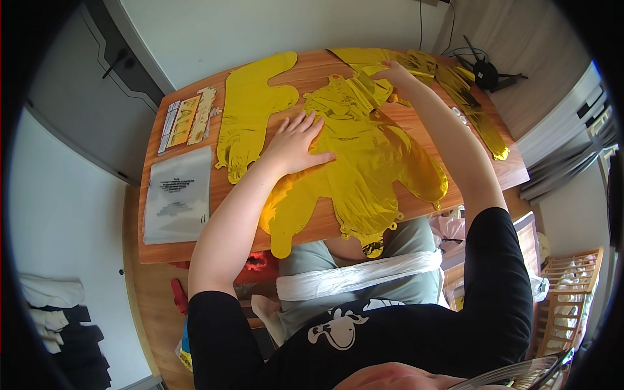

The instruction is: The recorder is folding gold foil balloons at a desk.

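Head-height view, downward, near (wide fisheye)

We see a black T-shirt [403,331] whose short sleeves [221,325] end near the elbows — on its front is a white cartoon print [341,327]. Below are grey-green trousers or shorts [299,261]; the left hand [296,148] and right hand [390,71] are bare.

R grip [394,73] partly hidden, hold on gold foil [361,166] unclear; clr bag [177,195] txt tiny.

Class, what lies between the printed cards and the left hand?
The head view shows flat gold foil, then a sliver of table, between them.
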The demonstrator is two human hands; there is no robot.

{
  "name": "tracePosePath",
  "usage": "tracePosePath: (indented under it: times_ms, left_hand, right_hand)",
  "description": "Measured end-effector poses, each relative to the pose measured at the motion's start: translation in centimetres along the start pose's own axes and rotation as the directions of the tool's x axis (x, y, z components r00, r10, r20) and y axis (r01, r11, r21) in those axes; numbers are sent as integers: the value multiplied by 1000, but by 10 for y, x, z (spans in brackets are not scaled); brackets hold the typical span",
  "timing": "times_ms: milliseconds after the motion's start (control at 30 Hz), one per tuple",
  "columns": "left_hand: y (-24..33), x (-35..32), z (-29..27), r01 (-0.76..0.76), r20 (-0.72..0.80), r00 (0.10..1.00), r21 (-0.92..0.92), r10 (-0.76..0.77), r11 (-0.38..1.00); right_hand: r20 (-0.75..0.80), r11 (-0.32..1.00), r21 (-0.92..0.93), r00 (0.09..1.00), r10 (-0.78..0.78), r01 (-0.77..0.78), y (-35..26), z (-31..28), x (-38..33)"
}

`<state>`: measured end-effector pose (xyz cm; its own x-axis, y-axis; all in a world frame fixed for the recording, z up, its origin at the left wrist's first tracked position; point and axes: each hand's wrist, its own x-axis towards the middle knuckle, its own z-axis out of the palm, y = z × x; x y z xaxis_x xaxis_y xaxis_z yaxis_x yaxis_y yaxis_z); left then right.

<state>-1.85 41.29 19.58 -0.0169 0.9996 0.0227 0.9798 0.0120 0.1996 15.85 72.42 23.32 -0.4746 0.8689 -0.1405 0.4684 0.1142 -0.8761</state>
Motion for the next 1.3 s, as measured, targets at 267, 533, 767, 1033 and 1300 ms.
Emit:
tracePosePath:
  times_ms: [267,533,767,1033,1300]
  left_hand:
    - [-2,-1,1,-17,3,1000,-2,17,1000]
    - [-1,-1,-1,-2,-8,1000,11,2,1000]
    - [-11,-10,1,2,4,1000,-24,-2,1000]
    - [-7,-7,0,0,14,1000,-24,0,1000]
    - [-6,-6,0,-2,1,1000,-20,2,1000]
  right_hand:
    - [205,830,548,947,-248,99,-28,40,-51]
    - [399,896,416,855,-333,155,-28,69,-63]
    - [161,879,-309,931,-329,364,-23,53,-45]
    - [342,479,-475,656,-673,738,12,65,-20]
    - [429,454,-529,688,-586,717,-5,68,-34]
